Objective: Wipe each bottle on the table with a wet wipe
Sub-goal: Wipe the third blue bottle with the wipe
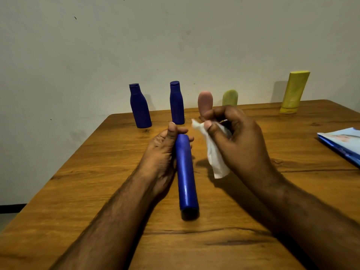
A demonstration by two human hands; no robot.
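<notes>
My left hand [162, 152] grips a long blue bottle [186, 178] held lengthwise above the wooden table [116, 191], its dark cap end toward me. Just right of it, my right hand [239, 141] pinches a crumpled white wet wipe [216, 162] that hangs down, apart from the bottle. Along the far edge stand two dark blue bottles [139, 106] [176, 103], a pink bottle [205, 102], a pale green bottle [230, 97] partly hidden behind my right hand, and a tall yellow tube [293, 92] standing cap down.
A blue and white wet wipe pack [342, 145] lies at the table's right edge. A plain wall rises right behind the row of bottles. The table's left edge runs diagonally, with floor beyond it.
</notes>
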